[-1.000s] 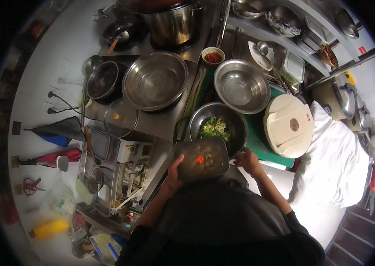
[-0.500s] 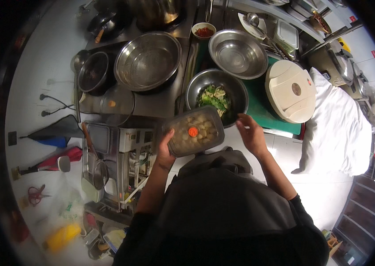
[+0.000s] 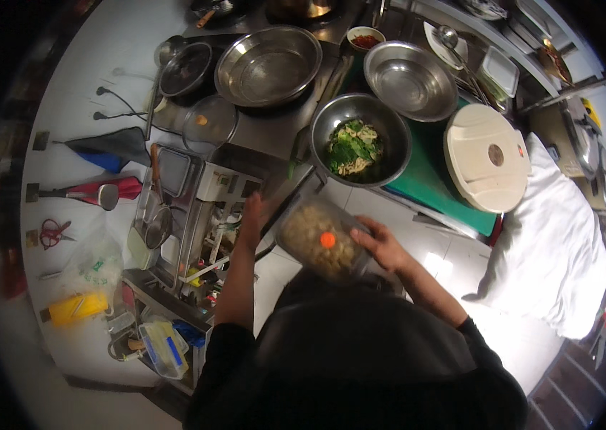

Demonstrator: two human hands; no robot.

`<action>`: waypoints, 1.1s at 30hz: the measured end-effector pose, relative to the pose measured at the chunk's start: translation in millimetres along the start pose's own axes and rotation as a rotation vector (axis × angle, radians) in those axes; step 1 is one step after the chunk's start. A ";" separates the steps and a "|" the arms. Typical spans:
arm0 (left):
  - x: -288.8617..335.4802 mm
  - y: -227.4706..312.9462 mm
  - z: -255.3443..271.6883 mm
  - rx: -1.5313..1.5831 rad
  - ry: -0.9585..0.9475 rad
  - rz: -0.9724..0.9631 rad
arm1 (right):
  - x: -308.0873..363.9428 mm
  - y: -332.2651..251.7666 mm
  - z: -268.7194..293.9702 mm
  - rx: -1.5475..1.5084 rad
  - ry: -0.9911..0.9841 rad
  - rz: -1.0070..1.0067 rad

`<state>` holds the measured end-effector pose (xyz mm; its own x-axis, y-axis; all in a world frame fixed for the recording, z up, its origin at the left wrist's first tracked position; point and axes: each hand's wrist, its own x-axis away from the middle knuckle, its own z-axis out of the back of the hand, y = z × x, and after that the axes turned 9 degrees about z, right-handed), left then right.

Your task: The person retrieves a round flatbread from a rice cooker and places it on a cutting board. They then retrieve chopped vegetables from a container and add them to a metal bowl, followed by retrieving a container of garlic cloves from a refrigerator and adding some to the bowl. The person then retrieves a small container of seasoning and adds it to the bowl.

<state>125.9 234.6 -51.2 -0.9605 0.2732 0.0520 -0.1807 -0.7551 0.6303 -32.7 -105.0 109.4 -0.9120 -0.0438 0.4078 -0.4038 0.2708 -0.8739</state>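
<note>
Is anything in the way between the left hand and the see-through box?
Nothing visible is in the way. There's just a gap between the left hand and the see-through box, which the right hand holds from its other side.

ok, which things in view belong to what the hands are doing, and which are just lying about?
In use:
- plastic container with an orange dot, held by the right hand; left hand is off it
- probably the steel bowl of greens, close by, untouched

Apparently just lying about:
- cream lid
- white cloth
- red-handled scissors
</note>
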 end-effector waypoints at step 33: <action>141.8 179.8 24.1 1.852 -1.167 0.513 | 124.5 48.0 -77.0 0.962 0.501 0.316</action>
<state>-37.8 151.9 88.2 -0.2144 0.9446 0.2486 0.9679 0.1713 0.1837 -160.0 -23.4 138.6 -0.9387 0.3448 0.0036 -0.2455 -0.6608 -0.7093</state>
